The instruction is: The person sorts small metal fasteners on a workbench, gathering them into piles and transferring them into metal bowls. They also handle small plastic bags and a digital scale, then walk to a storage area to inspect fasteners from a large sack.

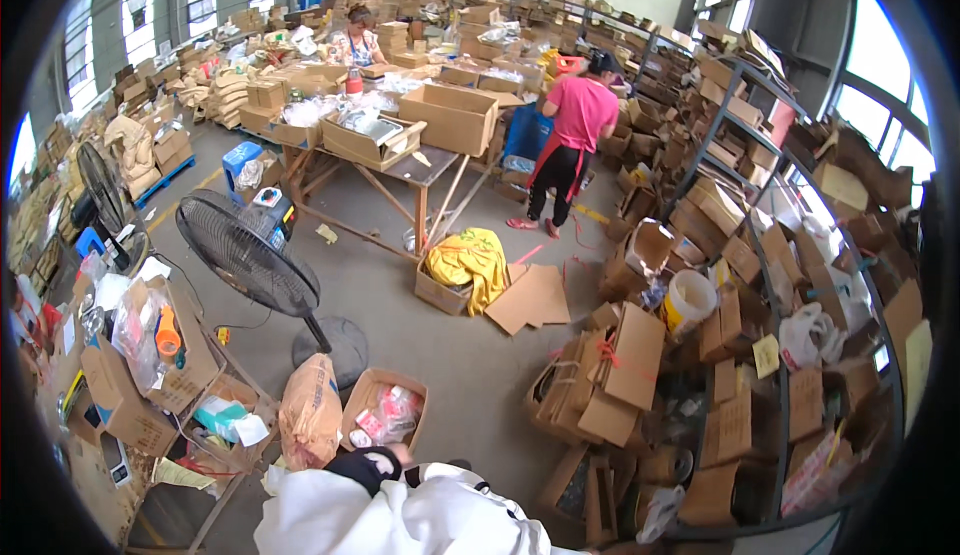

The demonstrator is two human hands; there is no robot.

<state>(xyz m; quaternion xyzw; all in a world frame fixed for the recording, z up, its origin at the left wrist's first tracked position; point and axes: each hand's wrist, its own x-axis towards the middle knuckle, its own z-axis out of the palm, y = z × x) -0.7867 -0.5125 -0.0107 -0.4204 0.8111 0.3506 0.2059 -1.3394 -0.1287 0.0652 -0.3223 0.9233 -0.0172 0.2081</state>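
Observation:
My left hand shows only in part at the lower edge, past a black cuff and a white sleeve. Its fingers are too hidden to read. Just beyond it sits an open cardboard box holding clear plastic bags with red and white items; I cannot tell whether the hand touches it. Beside the box, to the left, stands a brown paper sack. White clothing fills the bottom middle, and my right hand does not show.
A black pedestal fan stands left of centre. Ahead is a wooden worktable with open boxes. A person in a pink shirt stands beyond it, another sits farther back. Shelves and stacked cartons line the right. A yellow cloth lies in a box.

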